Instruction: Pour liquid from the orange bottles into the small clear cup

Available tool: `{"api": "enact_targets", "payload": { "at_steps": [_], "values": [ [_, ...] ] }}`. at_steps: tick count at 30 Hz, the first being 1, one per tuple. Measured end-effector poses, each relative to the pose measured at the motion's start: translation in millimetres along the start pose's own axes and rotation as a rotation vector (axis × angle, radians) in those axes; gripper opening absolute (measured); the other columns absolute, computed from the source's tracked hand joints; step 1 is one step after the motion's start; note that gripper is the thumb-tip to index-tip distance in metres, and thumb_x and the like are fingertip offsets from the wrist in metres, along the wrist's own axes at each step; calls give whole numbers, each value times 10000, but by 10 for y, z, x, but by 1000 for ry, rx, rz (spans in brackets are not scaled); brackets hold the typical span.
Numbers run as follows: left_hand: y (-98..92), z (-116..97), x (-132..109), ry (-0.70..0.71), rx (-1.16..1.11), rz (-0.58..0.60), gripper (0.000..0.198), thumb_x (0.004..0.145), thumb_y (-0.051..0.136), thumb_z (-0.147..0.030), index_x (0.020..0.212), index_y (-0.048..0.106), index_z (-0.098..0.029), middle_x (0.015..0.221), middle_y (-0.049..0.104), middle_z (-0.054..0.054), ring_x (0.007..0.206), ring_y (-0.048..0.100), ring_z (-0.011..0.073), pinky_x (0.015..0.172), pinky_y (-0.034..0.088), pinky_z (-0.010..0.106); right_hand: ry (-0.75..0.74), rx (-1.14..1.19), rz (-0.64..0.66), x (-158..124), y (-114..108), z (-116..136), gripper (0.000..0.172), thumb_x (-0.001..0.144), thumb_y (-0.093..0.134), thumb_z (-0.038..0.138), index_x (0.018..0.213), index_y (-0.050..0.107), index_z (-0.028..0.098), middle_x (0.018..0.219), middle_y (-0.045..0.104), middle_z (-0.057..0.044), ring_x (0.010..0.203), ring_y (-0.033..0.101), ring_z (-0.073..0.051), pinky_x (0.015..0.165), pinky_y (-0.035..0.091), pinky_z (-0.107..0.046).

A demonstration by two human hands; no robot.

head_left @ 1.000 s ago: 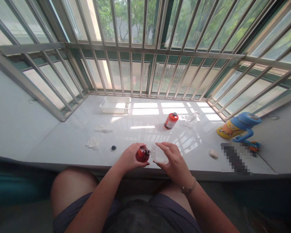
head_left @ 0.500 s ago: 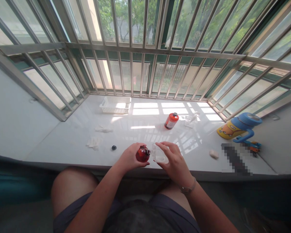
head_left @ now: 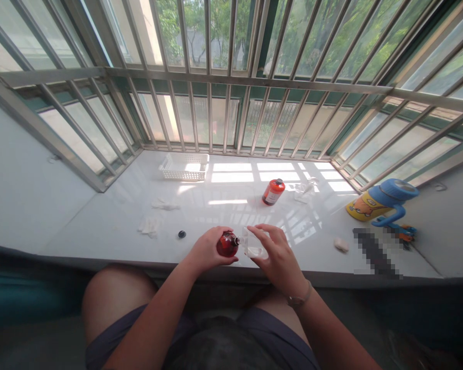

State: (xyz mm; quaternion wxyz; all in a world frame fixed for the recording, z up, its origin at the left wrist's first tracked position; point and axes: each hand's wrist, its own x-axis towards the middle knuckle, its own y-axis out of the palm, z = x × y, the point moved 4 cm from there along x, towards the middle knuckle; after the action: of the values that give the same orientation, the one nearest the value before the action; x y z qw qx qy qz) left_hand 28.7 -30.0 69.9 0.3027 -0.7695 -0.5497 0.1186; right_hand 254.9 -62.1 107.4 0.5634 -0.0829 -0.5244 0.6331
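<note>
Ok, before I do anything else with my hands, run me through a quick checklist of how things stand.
1. Left hand holding the red bottle: ok.
2. Right hand holding the clear container: ok.
3. Cap off the red bottle: ok, none shows on its neck; a black cap lies on the counter beyond your left wrist.
4. Red bottle's neck touching the clear container: cannot tell; they are very close.
5. Level in the clear container: cannot tell, too small to read.
6. Far bottle upright and capped: ok.
</note>
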Motion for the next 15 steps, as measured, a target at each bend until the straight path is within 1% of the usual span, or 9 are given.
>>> {"api": "enact_targets", "payload": {
  "at_steps": [5, 15],
  "values": [
    [-7, 15, 2, 1, -12, -2, 760, 661, 974, -426, 1312, 620, -254, 1293, 711, 84, 1210, 679, 323, 1073, 540, 459, -11, -5, 1, 10, -10, 7, 774, 865, 677, 41, 1555, 498, 342, 1388, 566, -109, 1290, 551, -330, 1125, 517, -569],
    [-8, 20, 0, 2, -19, -2, 758, 664, 970, -445, 1311, 617, -267, 1293, 713, 80, 1208, 683, 325, 1073, 542, 462, -42, -39, -8, 27, -3, 8, 829, 844, 633, 24, 1585, 473, 360, 1405, 556, -111, 1295, 548, -344, 1127, 515, -600]
  ]
}}
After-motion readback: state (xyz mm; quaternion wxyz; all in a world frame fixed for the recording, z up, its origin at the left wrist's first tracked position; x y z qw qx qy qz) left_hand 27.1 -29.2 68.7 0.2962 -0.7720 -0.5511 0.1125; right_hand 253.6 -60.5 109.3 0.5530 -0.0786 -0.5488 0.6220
